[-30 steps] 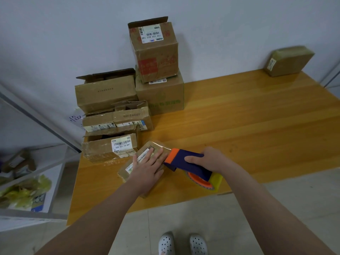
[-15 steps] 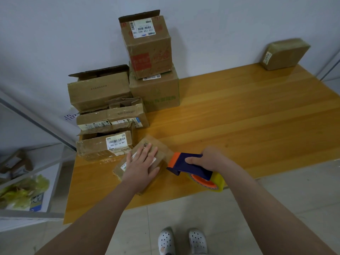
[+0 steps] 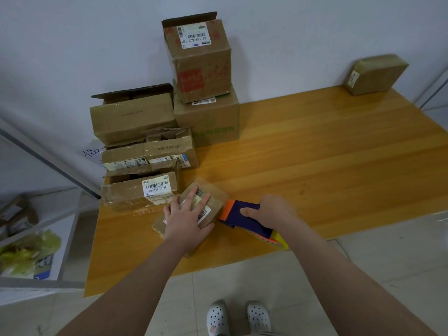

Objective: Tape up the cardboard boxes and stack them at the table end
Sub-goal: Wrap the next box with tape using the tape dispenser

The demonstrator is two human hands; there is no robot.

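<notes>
Left hand [image 3: 185,219]: fingers straight and spread, palm down, pressing flat on top of the small box [image 3: 217,201].
Right hand [image 3: 269,212]: fingers and thumb curled round the handle of the tape dispenser [image 3: 249,223]. Its orange nose sits at the box's edge just right of the left hand; actual contact cannot be told.
Small box lies on the wooden table [image 3: 315,154] near its front edge, a barcode label showing between the left fingers.
Just beyond the left hand: barcode-labelled box [image 3: 131,195], then a crushed flat box [image 3: 157,151] and an open-flapped box [image 3: 133,117] behind it.
Further out, towards the wall: a large box [image 3: 208,122] with a labelled box [image 3: 201,59] stacked on it.
Far beyond the right hand, well apart: one taped box [image 3: 375,73] at the table end.
</notes>
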